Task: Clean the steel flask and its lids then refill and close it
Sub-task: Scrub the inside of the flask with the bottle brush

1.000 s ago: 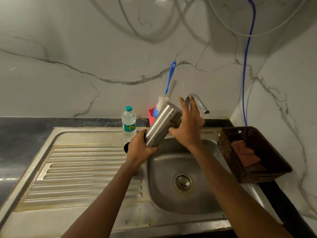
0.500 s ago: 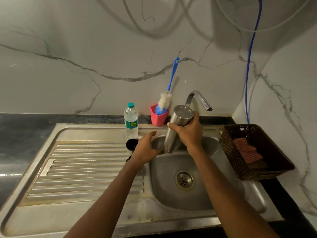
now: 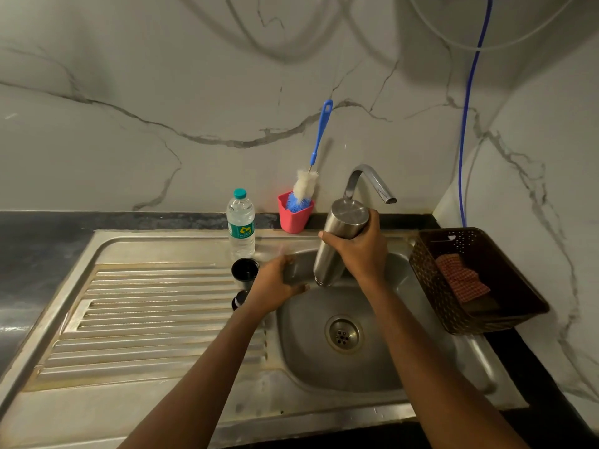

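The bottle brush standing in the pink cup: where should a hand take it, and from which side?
Grip the bottle brush by its blue handle, about midway, coming from the front. Its bristles sit down in the pink cup and the handle leans toward the wall, so the front is open. The left hand looks free; the right hand holds the steel flask.

No legible text; green label (image 3: 241,231) on the water bottle (image 3: 240,209) unreadable.
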